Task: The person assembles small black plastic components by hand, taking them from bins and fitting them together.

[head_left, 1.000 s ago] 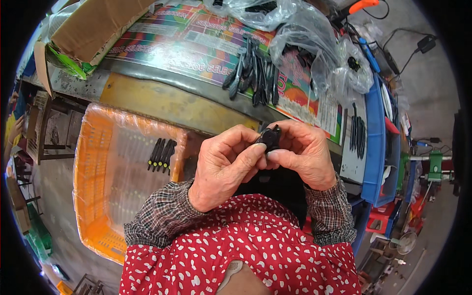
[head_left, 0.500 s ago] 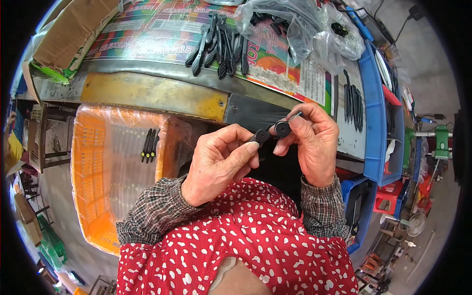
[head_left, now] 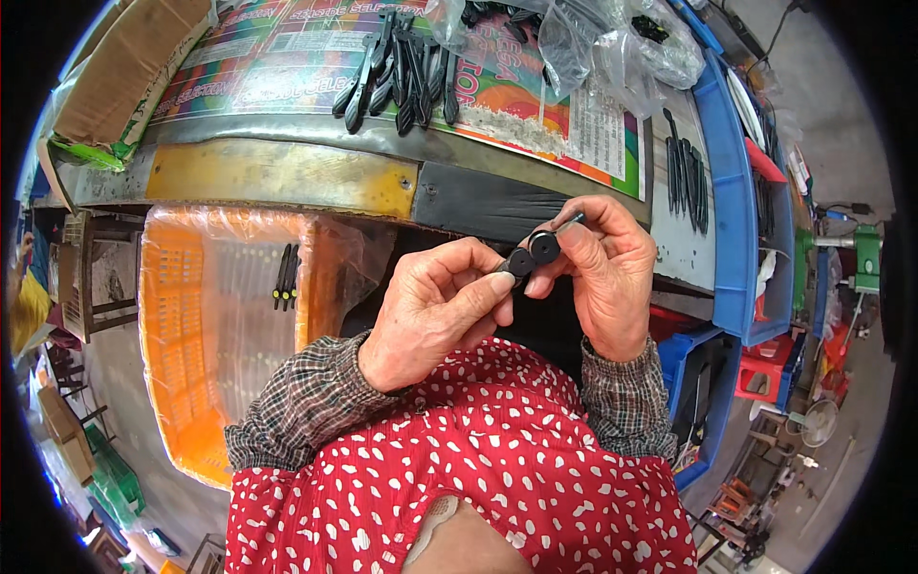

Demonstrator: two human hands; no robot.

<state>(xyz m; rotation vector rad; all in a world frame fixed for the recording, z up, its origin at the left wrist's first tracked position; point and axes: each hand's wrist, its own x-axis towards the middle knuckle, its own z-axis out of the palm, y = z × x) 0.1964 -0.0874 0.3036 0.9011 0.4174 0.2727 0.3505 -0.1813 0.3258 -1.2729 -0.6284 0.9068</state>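
Observation:
In front of my apron, my left hand (head_left: 435, 311) pinches a black part with a round, flat disc end (head_left: 520, 263) between thumb and fingers. Just up and to the right, my right hand (head_left: 608, 273) grips a second black part by its thin stem, and its disc end (head_left: 544, 249) lies against or slightly over the first one. Both discs have a small hole in the middle. Fingers hide most of each part. To the left, an orange crate (head_left: 172, 316) lined with clear plastic holds several black sticks (head_left: 286, 275) with yellow ends.
Beyond my hands, black handle-shaped pieces (head_left: 406, 81) are heaped on the workbench (head_left: 277, 172), beside clear plastic bags (head_left: 574, 48). Slim black pieces (head_left: 684, 177) lie near a blue tray (head_left: 729, 191) at right. A cardboard box (head_left: 124, 86) stands at far left.
The two disc ends have come closer together, from a small gap to touching or overlapping. The bench and its pieces sit slightly further left and higher in view.

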